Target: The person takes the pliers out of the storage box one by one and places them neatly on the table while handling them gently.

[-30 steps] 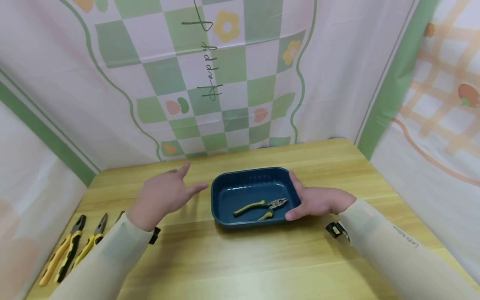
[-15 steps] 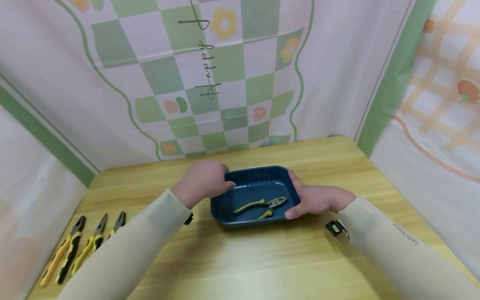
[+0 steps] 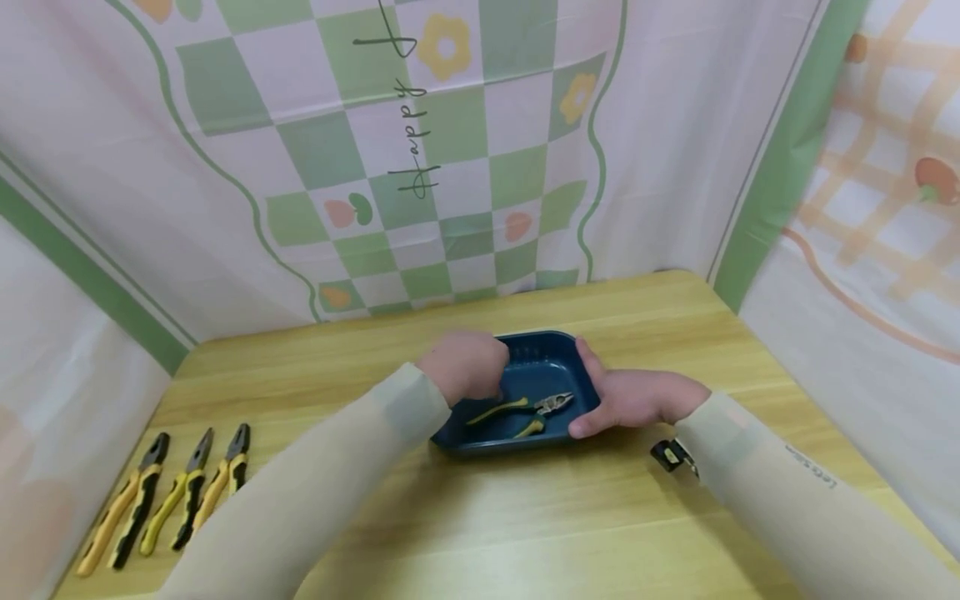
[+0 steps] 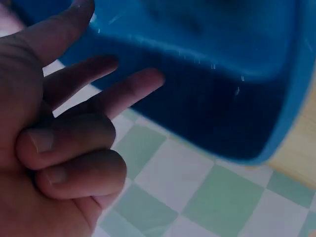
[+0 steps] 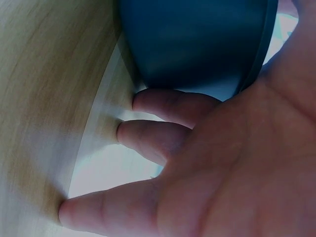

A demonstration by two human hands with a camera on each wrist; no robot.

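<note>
A dark blue rectangular tray [image 3: 551, 368] stands on the wooden table, holding combination pliers [image 3: 552, 404] with yellow-green handles. My left hand [image 3: 468, 365] is over the tray's left end and hides part of it. In the left wrist view its thumb and two fingers reach out beside the tray wall [image 4: 197, 113], with the other two fingers folded in; it holds nothing. At the tray's right end rests my right hand [image 3: 637, 402], thumb at the near corner and a finger at the far corner. The right wrist view shows spread, straight fingers [image 5: 153, 138] touching the table.
Several steps left of the tray lie three pliers with yellow and black handles: one pair at the outer side [image 3: 142, 479], long-nose pliers [image 3: 195, 475] in the middle, another pair [image 3: 232, 462] by my left sleeve. A patterned curtain [image 3: 450, 192] hangs behind the table.
My left hand has moved right, from beside the tray to over its left end, uncovering the third pliers. The right hand, tray and combination pliers have stayed in place.
</note>
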